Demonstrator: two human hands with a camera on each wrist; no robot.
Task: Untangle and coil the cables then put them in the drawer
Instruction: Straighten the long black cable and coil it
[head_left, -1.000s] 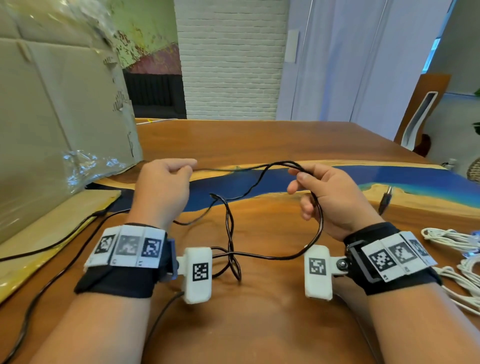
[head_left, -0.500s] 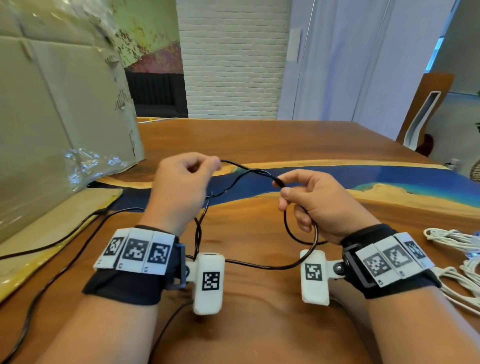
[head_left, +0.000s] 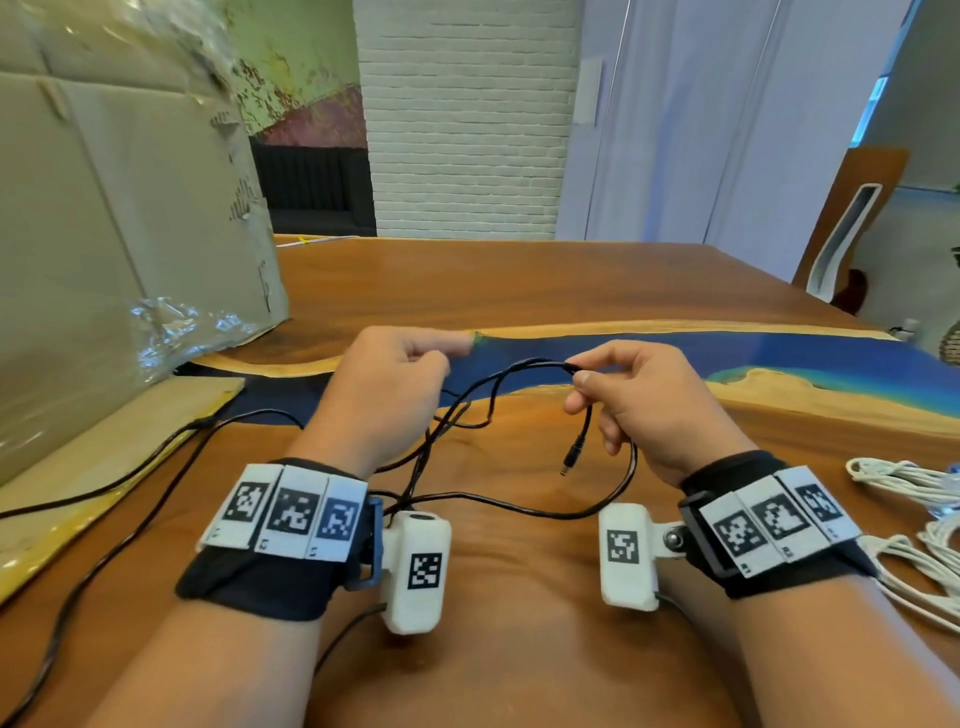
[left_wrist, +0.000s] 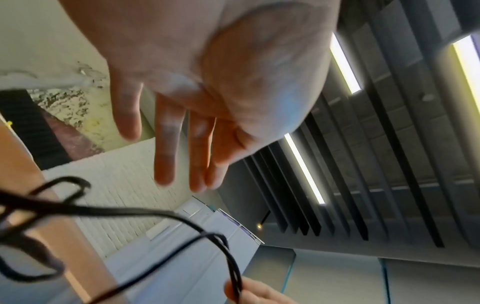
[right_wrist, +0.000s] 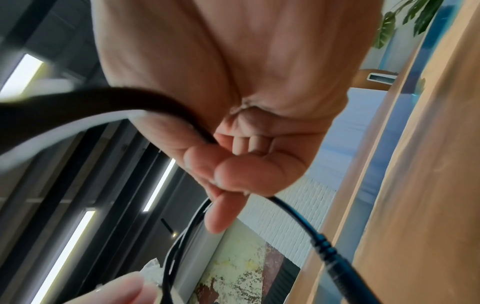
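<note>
Hands (head_left: 649, 410) pinch looped black cable (head_left: 519, 506).

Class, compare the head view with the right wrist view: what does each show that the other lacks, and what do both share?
Only the head view shows the wooden table, the white cables at its right edge and the cardboard box.

Only the right wrist view shows the ceiling lights and the curled underside of the right hand.

Both show the right hand pinching the black cable, its barrel plug dangling free.

R hand (right_wrist: 233, 156) pinches black cable (right_wrist: 293, 214) w/ thumb + finger, barrel plug (right_wrist: 335, 261) dangling.
</note>
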